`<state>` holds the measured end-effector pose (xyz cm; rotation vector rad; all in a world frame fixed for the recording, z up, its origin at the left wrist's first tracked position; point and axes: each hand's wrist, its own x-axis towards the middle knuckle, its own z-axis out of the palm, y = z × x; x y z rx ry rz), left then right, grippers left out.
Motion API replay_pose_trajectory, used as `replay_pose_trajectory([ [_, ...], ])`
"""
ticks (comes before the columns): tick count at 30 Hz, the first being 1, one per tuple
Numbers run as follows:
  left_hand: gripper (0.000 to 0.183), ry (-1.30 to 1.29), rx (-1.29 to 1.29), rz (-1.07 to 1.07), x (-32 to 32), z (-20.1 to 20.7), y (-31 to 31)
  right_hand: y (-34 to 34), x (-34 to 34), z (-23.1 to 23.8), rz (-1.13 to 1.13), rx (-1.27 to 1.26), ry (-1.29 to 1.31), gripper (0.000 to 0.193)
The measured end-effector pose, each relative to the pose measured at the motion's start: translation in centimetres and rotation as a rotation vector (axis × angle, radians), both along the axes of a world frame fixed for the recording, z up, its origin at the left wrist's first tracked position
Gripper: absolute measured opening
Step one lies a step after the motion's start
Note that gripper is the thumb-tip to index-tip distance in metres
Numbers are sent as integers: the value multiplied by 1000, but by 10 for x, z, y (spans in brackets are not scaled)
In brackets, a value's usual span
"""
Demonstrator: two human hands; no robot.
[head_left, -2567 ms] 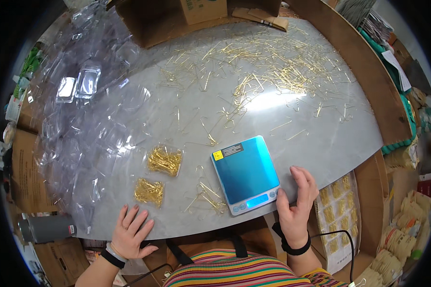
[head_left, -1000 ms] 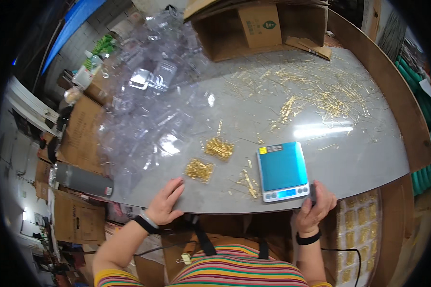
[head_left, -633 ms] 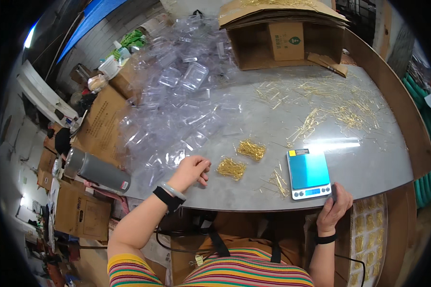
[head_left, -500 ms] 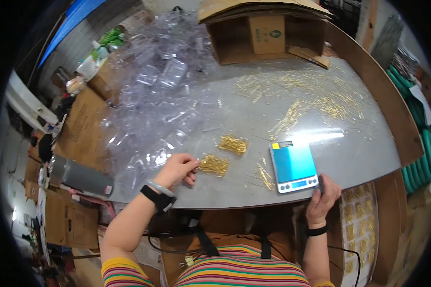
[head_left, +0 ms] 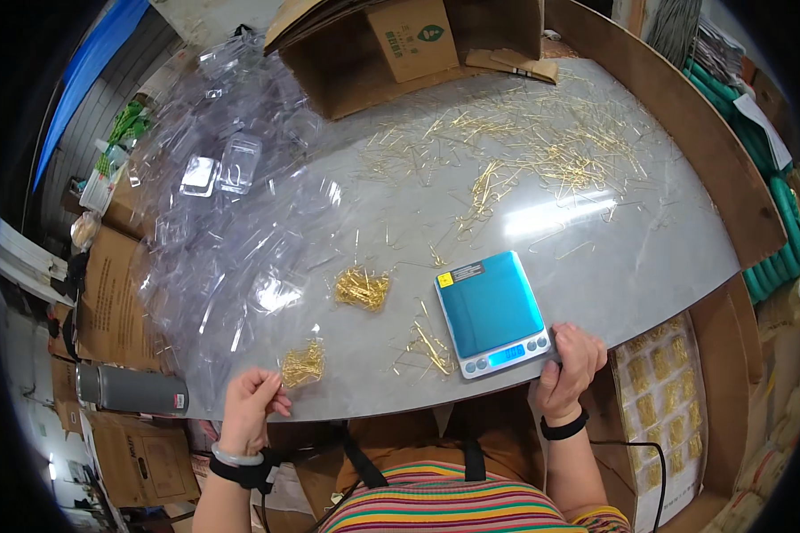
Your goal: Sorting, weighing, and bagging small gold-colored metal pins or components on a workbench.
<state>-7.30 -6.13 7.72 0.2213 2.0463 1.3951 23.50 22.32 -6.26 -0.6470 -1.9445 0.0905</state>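
Observation:
Near the table's front edge, my left hand (head_left: 256,401) has thumb and fingers closed on the edge of a clear plastic pack of gold wire hooks (head_left: 302,364). A second pack of gold hooks (head_left: 362,289) lies a little farther back, apart from the hand. My right hand (head_left: 573,366) rests at the front edge beside a digital scale (head_left: 491,313). Its fingers are bent, the thumb stands apart and I see nothing held. The scale has a bare blue-green plate and a lit display. Several loose gold hooks (head_left: 428,348) lie just left of it.
Empty clear plastic shells (head_left: 231,213) heap over the table's left side. Loose gold hooks (head_left: 560,160) spread at the back, near an open cardboard box (head_left: 329,75). A cardboard wall (head_left: 684,133) edges the right; filled packs (head_left: 662,382) fill a box below. A grey bottle (head_left: 142,389) lies at left.
My left hand has drawn the nearer pack left and toward the front edge, away from the other pack. The view has shifted and turned. My right hand stays beside the scale.

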Motion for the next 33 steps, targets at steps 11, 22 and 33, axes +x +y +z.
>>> replay_pose_trajectory([
  [11,16,-226,115,-238,69,9,140,1,2,-6,8,6,-8,31],
  [22,19,-213,72,-308,91,2,182,1,4,-8,26,-4,-12,31],
  [33,22,-223,33,-354,93,-4,187,1,5,-9,31,1,-8,31],
])
